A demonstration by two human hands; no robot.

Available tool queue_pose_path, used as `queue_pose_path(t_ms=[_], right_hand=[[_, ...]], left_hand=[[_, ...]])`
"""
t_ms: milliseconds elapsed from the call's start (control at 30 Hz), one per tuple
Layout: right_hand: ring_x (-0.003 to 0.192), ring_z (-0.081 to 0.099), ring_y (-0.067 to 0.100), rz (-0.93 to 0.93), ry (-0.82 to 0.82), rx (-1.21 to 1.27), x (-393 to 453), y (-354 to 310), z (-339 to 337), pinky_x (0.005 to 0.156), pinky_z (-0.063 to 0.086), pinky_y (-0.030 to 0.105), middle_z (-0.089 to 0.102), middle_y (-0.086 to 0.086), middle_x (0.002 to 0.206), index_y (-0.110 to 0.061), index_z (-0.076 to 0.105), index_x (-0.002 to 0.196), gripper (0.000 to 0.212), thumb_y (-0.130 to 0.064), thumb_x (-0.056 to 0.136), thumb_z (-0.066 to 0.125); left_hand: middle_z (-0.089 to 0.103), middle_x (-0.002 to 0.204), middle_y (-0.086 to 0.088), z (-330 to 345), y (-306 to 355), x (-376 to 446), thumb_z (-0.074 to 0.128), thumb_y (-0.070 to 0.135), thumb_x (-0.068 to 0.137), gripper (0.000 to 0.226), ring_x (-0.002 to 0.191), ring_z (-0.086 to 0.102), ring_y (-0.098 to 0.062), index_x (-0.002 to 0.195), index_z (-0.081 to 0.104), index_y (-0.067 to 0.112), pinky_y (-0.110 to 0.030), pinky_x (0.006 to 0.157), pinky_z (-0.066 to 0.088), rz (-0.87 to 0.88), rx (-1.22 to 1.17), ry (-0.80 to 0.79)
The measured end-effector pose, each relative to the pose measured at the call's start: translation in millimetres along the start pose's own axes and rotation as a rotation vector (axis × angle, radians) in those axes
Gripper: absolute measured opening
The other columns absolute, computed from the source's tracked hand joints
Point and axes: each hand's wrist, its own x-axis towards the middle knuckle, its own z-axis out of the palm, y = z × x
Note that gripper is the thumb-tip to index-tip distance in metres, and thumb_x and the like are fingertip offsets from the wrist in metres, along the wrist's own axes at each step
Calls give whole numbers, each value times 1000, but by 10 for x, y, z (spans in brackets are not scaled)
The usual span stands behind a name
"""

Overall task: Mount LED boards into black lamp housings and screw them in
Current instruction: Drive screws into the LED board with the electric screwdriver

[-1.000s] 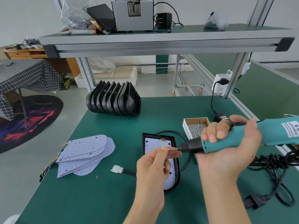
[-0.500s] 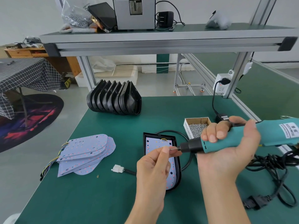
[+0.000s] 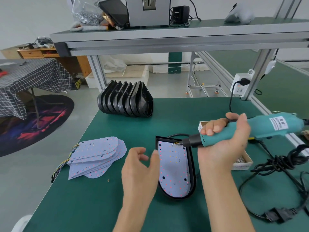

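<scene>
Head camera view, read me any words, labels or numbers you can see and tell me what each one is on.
None can be read.
White label on the teal electric screwdriver: print too blurred.
Side of the screw box: faint marks, too small.
LED boards: no legible markings.

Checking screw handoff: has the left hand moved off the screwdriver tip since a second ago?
Yes. The left hand has dropped down-left off the teal electric screwdriver, now open beside the black lamp housing.

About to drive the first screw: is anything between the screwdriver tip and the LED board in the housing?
Nothing visible. The screwdriver in the right hand points at the LED board's top edge; the left hand is beside the housing.
</scene>
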Motion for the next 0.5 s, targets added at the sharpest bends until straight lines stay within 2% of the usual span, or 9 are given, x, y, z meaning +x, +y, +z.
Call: queue_pose_path(t_ms=[33, 100, 167, 267, 333, 400, 433, 500], right_hand=[[50, 44, 17, 91, -6, 122, 15, 34, 57, 53, 43, 27, 46, -4, 59, -25, 61, 87, 18, -33, 100, 52], [47, 39, 20, 145, 13, 123, 59, 139, 141, 52, 38, 27, 41, 1, 55, -17, 59, 84, 20, -31, 97, 55], [45, 39, 20, 144, 4, 75, 63, 250, 171, 50, 37, 27, 42, 1, 53, -14, 57, 85, 17, -29, 94, 57], [45, 41, 19, 140, -22, 61, 59, 393, 143, 49, 38, 26, 43, 2, 51, -11, 57, 87, 17, -27, 93, 60], [45, 41, 19, 138, -36, 33, 64, 456, 155, 49, 39, 26, 44, 3, 51, -9, 56, 89, 19, -26, 93, 61], [43, 41, 20, 124, -66, 21, 60, 517, 144, 49, 39, 27, 44, 4, 51, -7, 55, 91, 21, -26, 92, 62], [42, 40, 21, 117, -75, 16, 57, 540, 138, 49, 39, 27, 44, 5, 51, -7, 55, 91, 21, -26, 93, 62], [41, 40, 21, 110, -91, -1, 54, 575, 122, 49, 39, 29, 44, 5, 50, -7, 56, 90, 19, -24, 94, 61]], left_hand=[[66, 94, 14, 45, -33, 59, 64, 55, 89, 45, 91, 60, -7, 122, 59, 25, -25, 77, 42, -7, 110, -65], [65, 96, 11, 141, -72, 153, 64, 54, 91, 51, 97, 57, -14, 130, 54, 21, -31, 79, 39, -4, 261, -183], [65, 92, 5, 228, -61, 218, 62, 54, 92, 46, 93, 59, -19, 120, 55, 18, -36, 77, 45, -15, 327, -257], [61, 87, -3, 327, -61, 303, 63, 45, 92, 36, 83, 64, -28, 94, 53, 11, -45, 76, 57, -47, 297, -327], [58, 83, -2, 355, -84, 334, 65, 39, 91, 32, 73, 60, -24, 85, 51, 11, -43, 71, 60, -74, 235, -348], [54, 77, 2, 364, -114, 335, 68, 36, 90, 31, 59, 51, -13, 81, 49, 13, -35, 59, 56, -90, 181, -341], [52, 74, 3, 366, -124, 331, 68, 35, 90, 30, 51, 47, -8, 80, 49, 14, -34, 55, 53, -96, 153, -334], [52, 72, 4, 371, -128, 319, 68, 31, 90, 27, 48, 45, -6, 81, 50, 13, -38, 54, 54, -102, 104, -326]])
